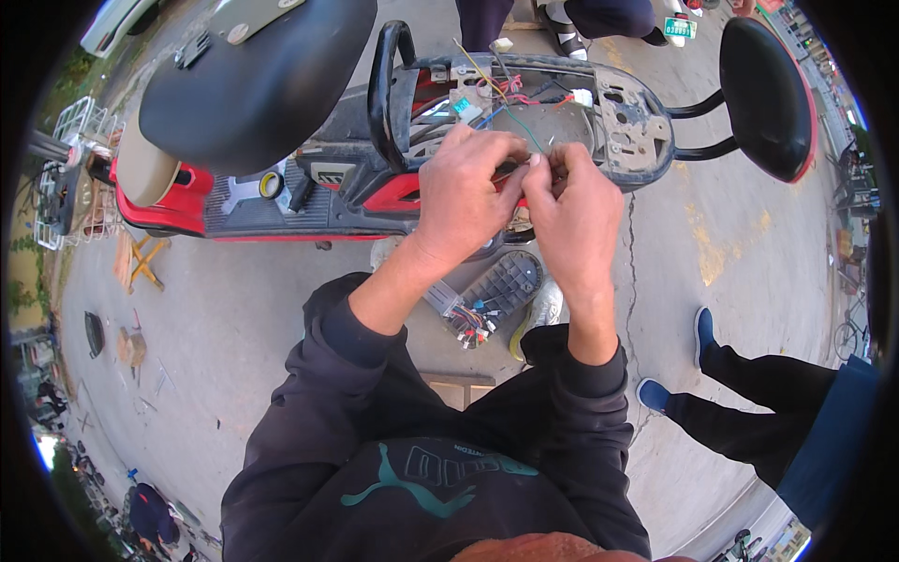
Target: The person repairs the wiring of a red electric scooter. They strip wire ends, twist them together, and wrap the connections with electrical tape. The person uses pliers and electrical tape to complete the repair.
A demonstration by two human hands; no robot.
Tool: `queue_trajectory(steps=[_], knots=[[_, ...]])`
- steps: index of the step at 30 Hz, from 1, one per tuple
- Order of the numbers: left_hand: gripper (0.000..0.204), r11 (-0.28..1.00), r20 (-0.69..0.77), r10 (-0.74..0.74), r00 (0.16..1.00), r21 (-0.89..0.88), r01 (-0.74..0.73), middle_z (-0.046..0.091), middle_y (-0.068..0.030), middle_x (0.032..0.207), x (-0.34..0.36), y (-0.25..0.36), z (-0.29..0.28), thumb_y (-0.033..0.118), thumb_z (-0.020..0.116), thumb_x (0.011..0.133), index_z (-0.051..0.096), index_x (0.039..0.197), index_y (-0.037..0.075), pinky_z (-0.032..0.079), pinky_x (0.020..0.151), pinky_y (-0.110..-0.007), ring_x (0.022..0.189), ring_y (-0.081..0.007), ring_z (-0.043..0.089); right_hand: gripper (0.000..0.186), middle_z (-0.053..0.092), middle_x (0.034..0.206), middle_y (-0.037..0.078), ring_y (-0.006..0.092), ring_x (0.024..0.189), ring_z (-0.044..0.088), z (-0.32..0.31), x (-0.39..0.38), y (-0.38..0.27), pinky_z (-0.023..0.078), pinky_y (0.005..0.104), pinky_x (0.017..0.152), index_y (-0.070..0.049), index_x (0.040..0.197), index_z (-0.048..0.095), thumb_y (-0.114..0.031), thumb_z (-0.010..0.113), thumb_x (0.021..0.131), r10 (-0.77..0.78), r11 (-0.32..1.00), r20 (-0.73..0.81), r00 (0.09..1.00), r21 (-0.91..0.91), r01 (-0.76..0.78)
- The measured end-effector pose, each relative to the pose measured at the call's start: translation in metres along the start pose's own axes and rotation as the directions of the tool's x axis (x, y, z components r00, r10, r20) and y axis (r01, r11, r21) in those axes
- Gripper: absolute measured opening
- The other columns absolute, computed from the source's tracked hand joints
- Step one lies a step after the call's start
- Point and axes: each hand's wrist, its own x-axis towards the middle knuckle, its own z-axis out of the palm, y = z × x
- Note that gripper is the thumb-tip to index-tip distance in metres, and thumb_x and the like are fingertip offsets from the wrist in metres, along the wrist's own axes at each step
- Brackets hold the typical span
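Observation:
My left hand (471, 192) and my right hand (576, 208) meet at the fingertips over the near side of a red and black scooter's open rear frame (632, 122). A thin green wire (526, 129) runs down from the frame into the pinch of my right hand. Closed just beside it, my left hand hides whatever lies between its fingers. Behind the hands, yellow, red and blue wires (496, 82) spread loosely over the opening, along with a white connector (582, 97).
The black seat (257, 89) rises at the left, and a padded backrest (766, 101) juts out at the right. A roll of tape (271, 184) sits on the footboard. Below my hands lie a controller box with bundled connectors (473, 323) and a plastic cover (506, 281). Another person's legs (740, 389) are at the right.

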Motion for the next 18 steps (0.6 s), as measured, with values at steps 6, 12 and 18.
queue_trajectory(steps=[6, 12, 18], knots=[[0.015, 0.999, -0.040, 0.049, 0.998, 0.003, -0.049, 0.074, -0.0005, 0.093, -0.004, -0.006, 0.005, 0.011, 0.079, 0.074, 0.070, 0.085, 0.009, 0.048, 0.067, -0.039, 0.080, -0.0260, 0.062, 0.013, 0.069, 0.081, 0.011, 0.0311, 0.064, 0.068, 0.017, -0.002, 0.004, 0.053, 0.0396, 0.057, -0.005, 0.093, 0.063, -0.014, 0.073, 0.089, -0.157, 0.979, -0.201, 0.967, -0.160, 0.125], [0.018, 0.971, -0.044, 0.151, 0.988, 0.194, -0.140, 0.074, 0.0008, 0.099, -0.001, -0.007, 0.011, 0.012, 0.080, 0.070, 0.067, 0.081, 0.010, 0.043, 0.070, -0.037, 0.086, -0.0220, 0.062, 0.011, 0.069, 0.080, 0.013, 0.0307, 0.064, 0.067, 0.028, 0.012, 0.004, 0.053, 0.0382, 0.059, -0.003, 0.097, 0.065, -0.011, 0.070, 0.093, -0.052, 0.993, -0.162, 0.985, 0.092, 0.067], [0.020, 0.983, 0.005, 0.138, 0.990, 0.123, -0.138, 0.074, -0.0035, 0.101, 0.004, -0.010, 0.000, 0.007, 0.084, 0.066, 0.069, 0.079, 0.007, 0.046, 0.075, -0.037, 0.085, -0.0226, 0.062, 0.020, 0.066, 0.077, 0.004, 0.0075, 0.060, 0.055, 0.017, 0.019, 0.021, 0.046, 0.0254, 0.054, 0.002, 0.098, 0.064, -0.018, 0.067, 0.101, 0.328, 0.721, 0.038, 0.944, 0.636, -0.276]])
